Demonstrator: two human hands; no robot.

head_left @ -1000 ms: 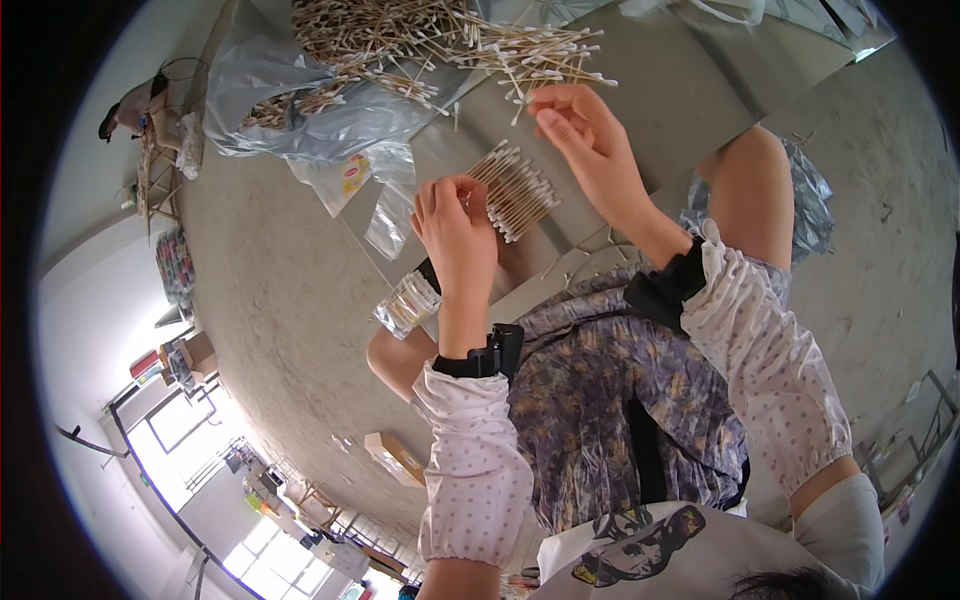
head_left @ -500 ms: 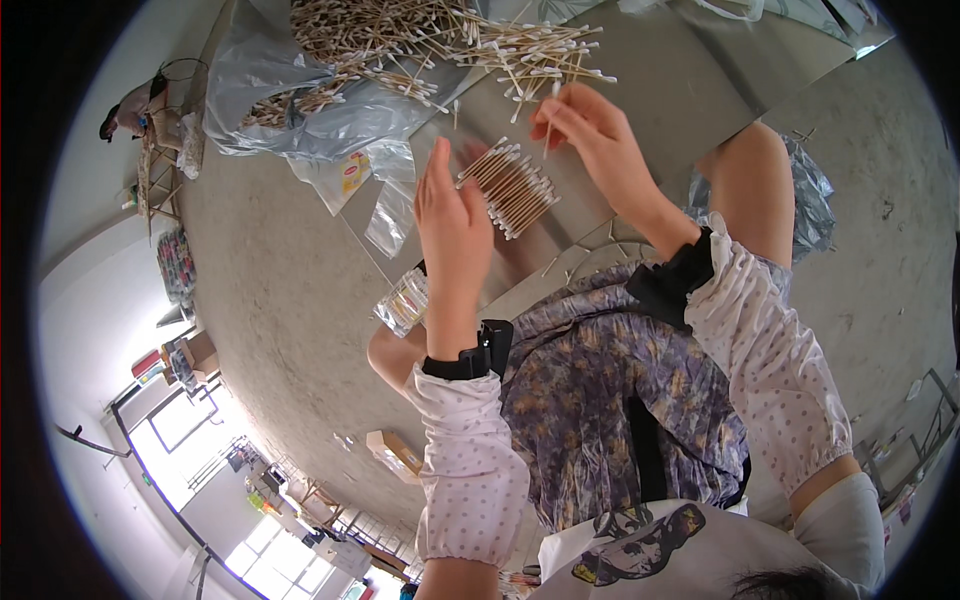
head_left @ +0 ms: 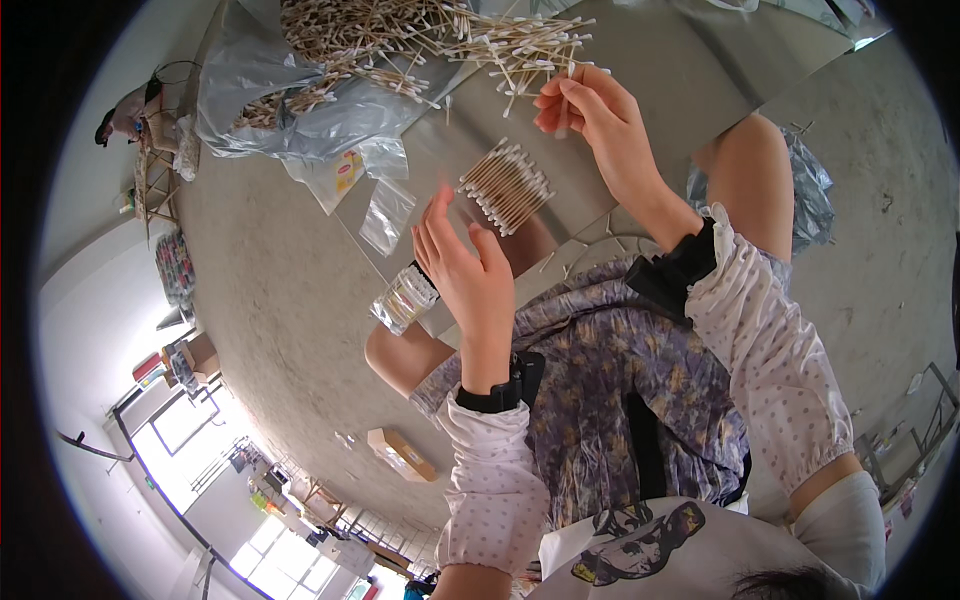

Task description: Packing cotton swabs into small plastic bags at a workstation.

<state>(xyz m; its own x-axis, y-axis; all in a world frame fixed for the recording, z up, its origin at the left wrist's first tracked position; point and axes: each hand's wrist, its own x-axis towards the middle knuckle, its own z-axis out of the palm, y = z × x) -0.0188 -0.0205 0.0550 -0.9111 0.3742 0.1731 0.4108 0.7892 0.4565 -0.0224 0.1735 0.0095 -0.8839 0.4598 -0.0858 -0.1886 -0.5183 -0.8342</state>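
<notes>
Your left hand (head_left: pixel 468 268) hangs released, fingers spread, just beside the aligned bundle of cotton swabs (head_left: pixel 506 186) lying on the surface (head_left: pixel 690 80). Your right hand (head_left: pixel 592 118) pinches one swab near the loose pile (head_left: pixel 420 40). A careless brush could likely scatter that neat bundle.

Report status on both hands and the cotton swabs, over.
Left hand open, empty, beside the neat swab bundle on the table. Right hand pinching one swab near the loose swab pile. Nothing between hands and bundle.
</notes>
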